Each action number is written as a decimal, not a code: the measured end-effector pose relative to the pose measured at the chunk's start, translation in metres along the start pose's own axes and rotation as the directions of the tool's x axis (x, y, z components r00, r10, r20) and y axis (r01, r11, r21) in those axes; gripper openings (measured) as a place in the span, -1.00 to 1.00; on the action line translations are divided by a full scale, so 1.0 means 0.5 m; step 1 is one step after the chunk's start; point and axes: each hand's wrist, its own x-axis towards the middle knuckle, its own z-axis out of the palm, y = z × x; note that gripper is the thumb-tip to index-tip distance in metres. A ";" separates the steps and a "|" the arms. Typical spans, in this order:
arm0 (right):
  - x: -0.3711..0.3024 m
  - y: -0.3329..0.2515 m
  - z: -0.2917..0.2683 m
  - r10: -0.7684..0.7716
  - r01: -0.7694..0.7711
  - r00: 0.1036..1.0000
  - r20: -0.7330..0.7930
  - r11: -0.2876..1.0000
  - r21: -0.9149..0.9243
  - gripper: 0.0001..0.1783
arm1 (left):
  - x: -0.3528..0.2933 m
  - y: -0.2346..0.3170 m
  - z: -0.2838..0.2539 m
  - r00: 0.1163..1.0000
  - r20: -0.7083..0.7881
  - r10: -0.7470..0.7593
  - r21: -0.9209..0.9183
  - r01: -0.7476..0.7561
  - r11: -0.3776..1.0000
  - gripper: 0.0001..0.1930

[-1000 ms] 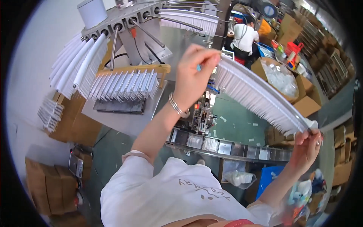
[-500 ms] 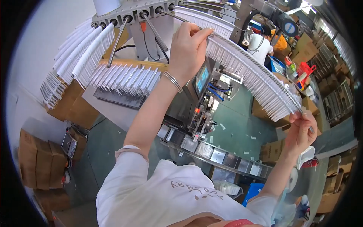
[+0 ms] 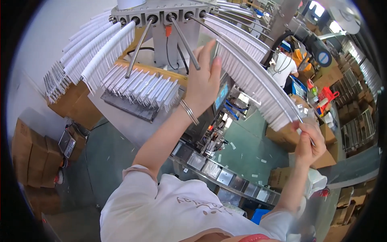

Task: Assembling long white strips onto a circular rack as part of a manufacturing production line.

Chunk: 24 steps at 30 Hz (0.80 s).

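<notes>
A long metal rod (image 3: 249,62) slants from the far rack to the near right, with a dense row of thin white pieces (image 3: 252,82) hanging along it. My right hand (image 3: 309,142) is closed round its near end. My left hand (image 3: 202,80) is up beside the rod's far part, fingers stretched and apart, holding nothing. The rod's far end reaches the row of round sockets on the grey metal rack (image 3: 161,17); whether it is fully seated I cannot tell. Two bare rods, one a metal rod (image 3: 139,50), stick out of the rack left of my left hand.
More loaded rods with white pieces (image 3: 109,46) fan out at the left. White pieces stand in rows on a dark tray (image 3: 125,105) on the table. Below is a machine with a conveyor of metal plates (image 3: 225,176). Cardboard boxes (image 3: 32,155) stand left; a person in white (image 3: 284,69) sits beyond.
My left hand has let go of the rod's far end and opened. The loaded rod now reaches the rack. My right hand still grips the near end, and the view has shifted a little.
</notes>
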 end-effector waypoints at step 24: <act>0.039 0.078 0.113 0.213 -0.201 0.977 -0.033 0.954 0.221 -0.87 | -0.075 0.026 -0.053 0.990 0.119 0.070 -0.058 -0.064 0.996 -0.88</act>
